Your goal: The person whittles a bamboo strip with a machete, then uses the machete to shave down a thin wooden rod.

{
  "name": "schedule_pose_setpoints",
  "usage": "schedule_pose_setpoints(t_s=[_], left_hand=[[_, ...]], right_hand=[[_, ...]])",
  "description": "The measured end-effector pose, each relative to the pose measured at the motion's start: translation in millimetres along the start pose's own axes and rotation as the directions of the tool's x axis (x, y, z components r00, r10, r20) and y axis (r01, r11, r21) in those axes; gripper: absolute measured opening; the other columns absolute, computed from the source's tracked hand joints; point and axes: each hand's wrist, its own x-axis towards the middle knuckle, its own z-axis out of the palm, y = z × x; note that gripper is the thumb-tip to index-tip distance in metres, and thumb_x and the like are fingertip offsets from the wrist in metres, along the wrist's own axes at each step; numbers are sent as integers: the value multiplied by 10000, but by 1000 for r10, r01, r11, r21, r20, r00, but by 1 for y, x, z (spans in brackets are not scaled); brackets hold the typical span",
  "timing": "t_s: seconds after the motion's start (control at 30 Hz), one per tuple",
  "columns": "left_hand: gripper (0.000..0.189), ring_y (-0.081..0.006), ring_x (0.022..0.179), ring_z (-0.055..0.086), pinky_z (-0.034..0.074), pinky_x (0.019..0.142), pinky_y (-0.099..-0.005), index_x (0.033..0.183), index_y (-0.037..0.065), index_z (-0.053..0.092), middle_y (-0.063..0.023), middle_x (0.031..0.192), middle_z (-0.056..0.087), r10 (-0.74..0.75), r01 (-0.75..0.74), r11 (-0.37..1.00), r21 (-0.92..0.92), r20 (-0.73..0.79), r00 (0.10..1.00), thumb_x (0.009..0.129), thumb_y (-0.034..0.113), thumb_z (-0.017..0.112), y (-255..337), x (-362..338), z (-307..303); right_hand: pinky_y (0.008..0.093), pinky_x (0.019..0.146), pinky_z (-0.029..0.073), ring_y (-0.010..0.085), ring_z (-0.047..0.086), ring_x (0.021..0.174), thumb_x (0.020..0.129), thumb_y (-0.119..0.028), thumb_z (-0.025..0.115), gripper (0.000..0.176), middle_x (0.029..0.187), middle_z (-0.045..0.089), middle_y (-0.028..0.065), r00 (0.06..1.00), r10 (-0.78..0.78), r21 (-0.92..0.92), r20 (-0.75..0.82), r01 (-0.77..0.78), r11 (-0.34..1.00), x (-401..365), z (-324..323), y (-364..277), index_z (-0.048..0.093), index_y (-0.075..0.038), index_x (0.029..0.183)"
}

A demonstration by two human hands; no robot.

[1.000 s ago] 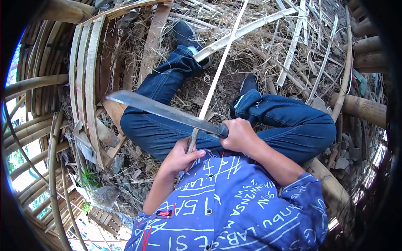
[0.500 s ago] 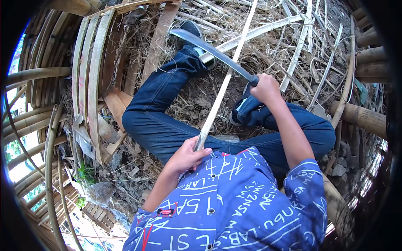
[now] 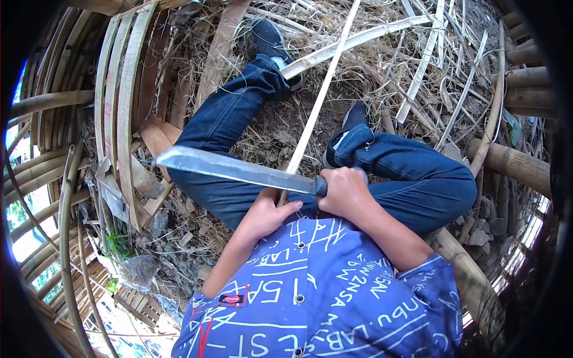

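My left hand (image 3: 268, 216) is closed around the near end of a long, pale bamboo strip (image 3: 314, 113), close to my lap. The strip runs away from me between my legs, up to the top of the view. My right hand (image 3: 344, 190) grips the dark handle of a large machete (image 3: 239, 170). Its blade points left, lying across above my left hand and over the strip's near end, with the tip over my left thigh. Whether the blade touches the strip I cannot tell.
Another split strip (image 3: 364, 39) lies across the ground by my left foot, among shavings and thin strips. Flat slats (image 3: 126, 101) lean at the left. A thick bamboo pole (image 3: 513, 164) is at the right, and bamboo walling stands on both sides.
My right hand has brought the machete back toward my lap, from out along the strip to its near end. My left hand has stayed on the strip and shifted slightly left.
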Motion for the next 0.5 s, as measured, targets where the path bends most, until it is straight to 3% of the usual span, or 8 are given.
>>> schedule_pose_setpoints(t_s=[0.07,0.1,0.2,0.23,0.3,0.37,0.47,0.5], left_hand=[[361,-56,633,525,457,553,-238,1114,-25,572,-14,772,596,398,-391,916,88,-77,914,841,167,710,-15,4,4],[361,-56,633,525,457,553,-238,1114,-25,572,-14,772,596,398,-392,916,87,-85,913,841,167,710,-12,0,4],[392,-120,855,565,480,781,-299,1158,-52,557,-61,922,641,-152,154,988,-12,95,984,847,143,693,6,-16,3],[394,-69,781,511,456,688,-248,1139,-41,557,-33,832,585,13,-12,1000,-16,75,997,868,205,702,-20,-13,7],[389,-58,779,507,456,679,-247,1136,-42,557,-39,834,589,76,-78,995,60,37,996,875,211,695,-13,-15,12],[341,-55,742,501,454,646,-251,1089,-47,569,-31,815,601,262,-254,953,164,-28,965,897,216,668,-14,-13,13],[270,-107,663,514,450,604,-328,947,-36,589,-77,716,607,77,-62,986,154,-93,993,872,210,674,-16,-12,5],[265,-114,634,512,444,592,-331,920,-34,598,-90,657,579,129,-105,981,163,-144,981,877,218,667,-11,-12,7]], right_hand=[[455,708,533,359,675,747,621,-248,711,228,745,677,190,999,13,-127,-31,-17,992,7,-5,5,651,-54,725],[445,721,541,355,683,775,639,-237,704,242,787,684,196,998,69,-177,-11,-70,982,13,-13,8,664,-44,779],[438,778,548,351,690,843,667,-215,689,267,872,694,210,951,287,-234,-118,-307,923,41,-39,38,687,-31,862],[441,788,547,356,689,847,674,-203,678,254,880,694,216,934,328,-196,-143,-351,916,51,-48,58,692,-29,857],[444,798,545,361,688,850,680,-192,667,241,887,693,222,916,363,-158,-167,-389,908,59,-57,73,697,-26,853],[449,799,544,373,683,851,693,-172,639,222,875,686,241,942,259,-226,-215,-306,925,61,-64,77,697,-13,838],[472,810,538,413,667,842,682,-152,619,229,837,680,245,946,294,-80,-137,-307,948,58,-53,55,687,6,833],[472,813,537,413,668,836,678,-155,623,231,835,679,247,957,270,-64,-102,-277,959,52,-46,44,687,6,831]])
